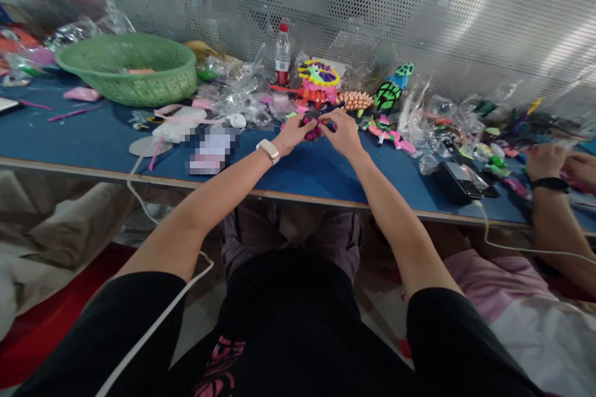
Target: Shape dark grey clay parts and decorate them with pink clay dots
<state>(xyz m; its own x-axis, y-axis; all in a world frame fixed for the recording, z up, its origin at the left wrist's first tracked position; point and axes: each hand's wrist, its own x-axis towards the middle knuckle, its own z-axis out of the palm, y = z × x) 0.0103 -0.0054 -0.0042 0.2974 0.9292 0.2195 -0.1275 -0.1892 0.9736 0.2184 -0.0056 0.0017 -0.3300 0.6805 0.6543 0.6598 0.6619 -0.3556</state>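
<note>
Over the middle of the blue table (pixel 298 167), my left hand (pixel 293 134) and my right hand (pixel 343 131) meet at a small dark toy with magenta bumps (pixel 313 131). Fingers of both hands are closed on it, partly hiding its shape. Just behind them lie a spiky orange toy (pixel 356 101) and a red-orange toy (pixel 313 97), with a yellow-and-purple toy piece (pixel 321 74) above. To the right of my right hand are a pink-and-green toy figure (pixel 385 129) and a green-and-black toy turtle shell (pixel 388 96).
A green basket (pixel 139 84) stands at the back left; a red-capped bottle (pixel 282 54) stands behind the toys. A phone (pixel 212 152) lies left of my arms, a black device (pixel 459 183) right. Clear plastic bags (pixel 237 90) are scattered about. A co-worker's hands (pixel 547 161) work far right.
</note>
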